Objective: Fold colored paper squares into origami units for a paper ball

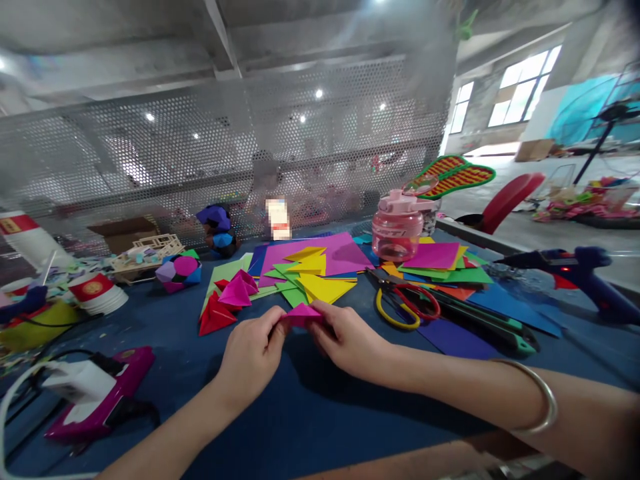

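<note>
A small piece of folded pink paper (303, 315) is pinched between my two hands, above the blue tabletop. My left hand (255, 350) grips its left end with thumb and fingers closed. On the right end, my right hand (350, 339) is closed in the same way, and a metal bangle circles that forearm. Just beyond my left hand lie red folded paper pieces (216, 316) and magenta folded paper pieces (239, 289). Yellow folded paper pieces (327, 288) and green folded paper pieces (293, 285) rest on a larger purple sheet (345, 252) straight ahead.
Right of my hands are scissors (400, 313), a green-and-black cutter (520, 339), stacked coloured paper (433, 255) and a glue gun (570, 263). A pink bottle (397, 230) stands behind. Leftward are a magenta power strip (133, 373), paper cups (100, 297) and a paper ball (179, 270).
</note>
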{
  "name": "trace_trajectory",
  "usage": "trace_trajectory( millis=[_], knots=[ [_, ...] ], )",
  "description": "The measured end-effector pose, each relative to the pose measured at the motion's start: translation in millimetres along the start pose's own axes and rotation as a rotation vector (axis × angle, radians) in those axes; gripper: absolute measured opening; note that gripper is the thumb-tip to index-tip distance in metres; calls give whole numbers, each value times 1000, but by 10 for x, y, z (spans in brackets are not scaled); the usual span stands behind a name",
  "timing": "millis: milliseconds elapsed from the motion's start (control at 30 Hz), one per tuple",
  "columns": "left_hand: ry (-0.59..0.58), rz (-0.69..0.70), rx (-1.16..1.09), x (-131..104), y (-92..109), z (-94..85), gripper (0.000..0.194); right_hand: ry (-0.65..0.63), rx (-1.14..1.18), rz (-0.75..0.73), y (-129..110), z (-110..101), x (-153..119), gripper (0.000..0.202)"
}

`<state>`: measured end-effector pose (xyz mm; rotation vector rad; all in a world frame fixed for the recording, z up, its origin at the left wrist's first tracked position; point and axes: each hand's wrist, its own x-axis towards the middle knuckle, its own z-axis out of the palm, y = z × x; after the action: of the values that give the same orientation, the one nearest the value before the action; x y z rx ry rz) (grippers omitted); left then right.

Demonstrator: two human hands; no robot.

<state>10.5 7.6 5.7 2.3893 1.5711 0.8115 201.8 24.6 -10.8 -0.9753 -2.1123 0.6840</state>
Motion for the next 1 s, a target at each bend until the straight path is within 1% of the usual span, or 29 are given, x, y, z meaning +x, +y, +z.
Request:
trace_trajectory(
  millis=[233,333,467,600,833,1000],
  knots=[
    [16,-31,14,-11,0,-37,35,-36,22,15,-131,-53,-21,12],
    [31,-50,-8,-20,-2,-51,37,-24,25,19,-163,-63,-18,15],
    [44,-75,-47,12,-35,-26,38,-5,21,45,-100,-57,25,14],
    [26,-69,-121,46,-71,10,40,-4,9,59,-38,-43,33,17],
    [-108,-16,-254,33,9,-18,22,-76,-18,20,-97,-9,-48,16],
    [-121,-10,-293,-1,48,-19,15,-134,-51,5,-98,-21,-45,23]
  ],
)
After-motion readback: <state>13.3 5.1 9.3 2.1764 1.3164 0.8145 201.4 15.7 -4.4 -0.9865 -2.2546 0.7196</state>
